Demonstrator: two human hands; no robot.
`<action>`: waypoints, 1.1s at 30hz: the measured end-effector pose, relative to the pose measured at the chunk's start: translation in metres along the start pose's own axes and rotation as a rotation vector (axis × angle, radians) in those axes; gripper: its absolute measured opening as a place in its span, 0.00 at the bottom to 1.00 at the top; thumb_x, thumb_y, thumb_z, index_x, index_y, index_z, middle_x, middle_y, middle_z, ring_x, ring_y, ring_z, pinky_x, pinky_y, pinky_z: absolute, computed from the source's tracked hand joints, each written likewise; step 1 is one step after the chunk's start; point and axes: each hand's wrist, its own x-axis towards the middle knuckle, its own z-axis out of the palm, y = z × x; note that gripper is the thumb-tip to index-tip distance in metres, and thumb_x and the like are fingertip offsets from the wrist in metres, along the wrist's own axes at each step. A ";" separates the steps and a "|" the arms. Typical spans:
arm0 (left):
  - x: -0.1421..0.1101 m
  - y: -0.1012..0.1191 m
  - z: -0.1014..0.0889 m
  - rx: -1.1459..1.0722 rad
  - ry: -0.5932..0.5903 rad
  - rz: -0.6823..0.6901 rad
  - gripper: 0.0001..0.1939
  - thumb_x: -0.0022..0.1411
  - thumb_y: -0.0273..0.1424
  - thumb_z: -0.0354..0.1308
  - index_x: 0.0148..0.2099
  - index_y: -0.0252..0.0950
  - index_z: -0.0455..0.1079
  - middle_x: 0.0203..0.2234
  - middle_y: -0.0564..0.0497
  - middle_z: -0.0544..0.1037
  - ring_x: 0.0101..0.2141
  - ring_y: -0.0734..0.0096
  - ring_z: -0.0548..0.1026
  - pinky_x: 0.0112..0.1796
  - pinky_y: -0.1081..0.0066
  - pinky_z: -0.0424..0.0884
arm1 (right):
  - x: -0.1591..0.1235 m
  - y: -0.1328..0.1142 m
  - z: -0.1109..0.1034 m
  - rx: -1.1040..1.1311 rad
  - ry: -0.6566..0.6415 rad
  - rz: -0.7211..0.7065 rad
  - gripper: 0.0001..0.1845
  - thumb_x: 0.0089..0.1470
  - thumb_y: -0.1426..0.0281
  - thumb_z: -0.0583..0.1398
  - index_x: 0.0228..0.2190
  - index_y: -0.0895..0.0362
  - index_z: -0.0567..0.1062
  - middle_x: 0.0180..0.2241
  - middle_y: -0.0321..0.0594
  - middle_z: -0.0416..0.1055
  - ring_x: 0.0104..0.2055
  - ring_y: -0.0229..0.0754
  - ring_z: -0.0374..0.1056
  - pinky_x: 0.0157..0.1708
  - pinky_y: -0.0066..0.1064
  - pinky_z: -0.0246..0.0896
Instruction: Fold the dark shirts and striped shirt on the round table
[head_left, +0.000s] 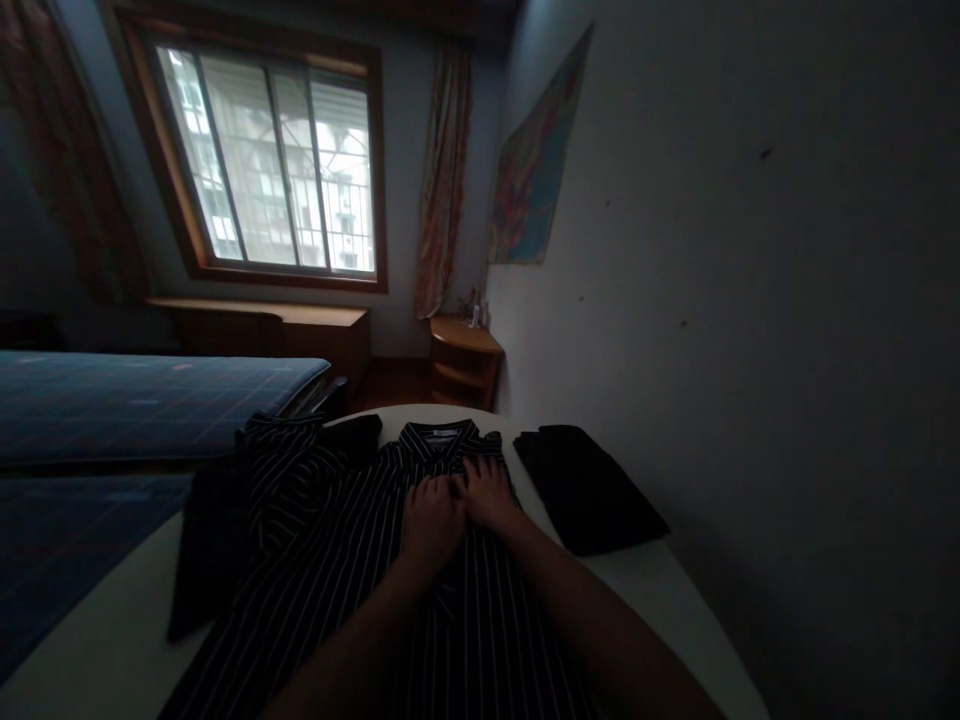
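A black shirt with thin white stripes [360,540] lies spread on a pale round-edged table [626,590], its collar [437,438] at the far end. My left hand [433,515] rests on the shirt front below the collar, fingers lying on the cloth. Beside it and touching it, my right hand [484,492] lies palm down with fingers spread over the shirt's right side. The dim light hides the fine detail of the fingertips. The shirt's left sleeve [292,480] is bunched over to the left.
A folded black garment [589,490] lies on the table's right, near the white wall [750,400]. More dark cloth [214,550] hangs toward the left edge. A bed with a blue checked mattress [150,400] stands left; a wooden corner shelf [465,340] is behind.
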 end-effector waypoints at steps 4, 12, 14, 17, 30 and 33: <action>0.002 -0.011 0.002 0.038 -0.064 0.070 0.20 0.64 0.24 0.46 0.56 0.31 0.69 0.58 0.37 0.71 0.61 0.48 0.64 0.59 0.50 0.56 | 0.005 0.004 0.010 0.009 0.051 0.034 0.33 0.66 0.53 0.45 0.65 0.57 0.59 0.68 0.52 0.50 0.69 0.58 0.44 0.65 0.51 0.36; 0.022 -0.031 0.007 0.046 -0.179 0.132 0.25 0.66 0.29 0.46 0.63 0.31 0.64 0.64 0.38 0.63 0.65 0.49 0.58 0.61 0.51 0.54 | 0.030 0.012 0.010 0.027 0.061 0.022 0.32 0.66 0.54 0.45 0.65 0.55 0.59 0.68 0.49 0.51 0.69 0.56 0.44 0.65 0.50 0.36; 0.029 -0.036 0.009 0.037 -0.202 0.134 0.26 0.66 0.30 0.46 0.65 0.33 0.62 0.65 0.39 0.61 0.65 0.50 0.56 0.62 0.50 0.53 | 0.036 0.014 0.009 0.018 0.062 0.017 0.32 0.66 0.55 0.45 0.65 0.55 0.59 0.68 0.48 0.51 0.69 0.55 0.44 0.65 0.49 0.36; 0.039 -0.041 0.011 0.025 -0.220 0.126 0.26 0.68 0.33 0.45 0.67 0.34 0.59 0.65 0.40 0.60 0.66 0.52 0.55 0.62 0.50 0.52 | 0.046 0.016 0.008 0.009 0.069 0.011 0.31 0.65 0.55 0.46 0.64 0.55 0.60 0.68 0.48 0.52 0.69 0.54 0.45 0.65 0.49 0.37; 0.049 -0.046 0.013 -0.021 -0.130 0.148 0.29 0.68 0.43 0.49 0.67 0.36 0.59 0.64 0.43 0.64 0.65 0.53 0.58 0.62 0.54 0.53 | 0.050 0.013 -0.016 0.105 0.213 -0.095 0.22 0.69 0.67 0.43 0.52 0.59 0.71 0.57 0.46 0.69 0.59 0.41 0.61 0.60 0.32 0.49; 0.052 -0.046 0.009 -0.036 -0.082 0.152 0.23 0.69 0.36 0.49 0.63 0.35 0.64 0.60 0.42 0.70 0.62 0.57 0.64 0.61 0.58 0.58 | 0.021 0.007 -0.024 0.086 0.269 -0.073 0.19 0.67 0.66 0.46 0.47 0.59 0.73 0.50 0.49 0.72 0.54 0.45 0.65 0.56 0.34 0.53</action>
